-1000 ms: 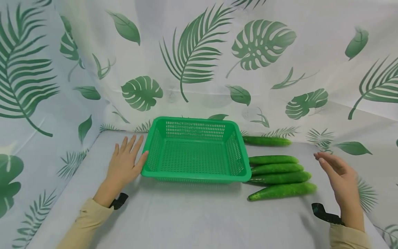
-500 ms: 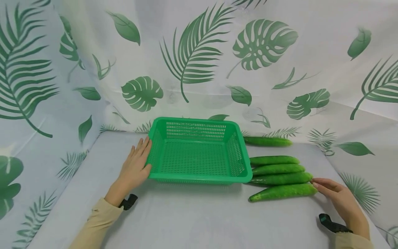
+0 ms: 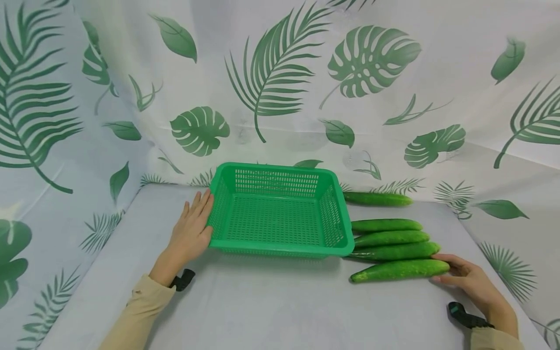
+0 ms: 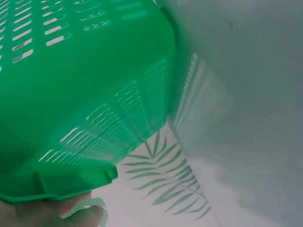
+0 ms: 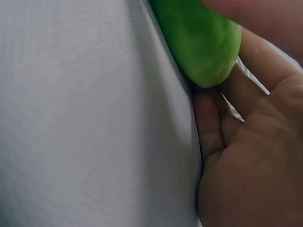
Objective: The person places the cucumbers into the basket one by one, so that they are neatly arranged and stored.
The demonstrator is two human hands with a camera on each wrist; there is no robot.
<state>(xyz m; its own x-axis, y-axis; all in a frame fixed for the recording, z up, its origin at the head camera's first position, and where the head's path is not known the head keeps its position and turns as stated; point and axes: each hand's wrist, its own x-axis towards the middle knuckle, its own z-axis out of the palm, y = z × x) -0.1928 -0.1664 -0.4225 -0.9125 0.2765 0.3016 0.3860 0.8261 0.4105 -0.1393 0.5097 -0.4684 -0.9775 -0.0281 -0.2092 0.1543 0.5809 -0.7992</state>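
Note:
Along the left rim of a green plastic basket (image 3: 284,249) lies my left hand (image 3: 189,234), its fingers straight. The left wrist view has the basket's slotted side wall (image 4: 85,90) filling the upper left, with fingertips under the rim (image 4: 57,189). My right hand (image 3: 474,284) holds the right end of the nearest cucumber (image 3: 398,271), thumb on the near side and fingers on the far side. In the right wrist view, that cucumber's rounded tip (image 5: 206,56) sits between thumb and fingers, close to the white cloth. Its far end shows only in the head view.
Several more cucumbers (image 3: 387,224) lie side by side just beyond, their left ends hidden by the basket. One lone cucumber (image 3: 378,199) is farther back near the wall. A leaf-print cloth (image 3: 280,92) hangs behind the white table (image 3: 280,306).
My left hand has moved right onto the basket's rim, and the basket has shifted slightly right. My right hand has come down and left to take the nearest cucumber's end.

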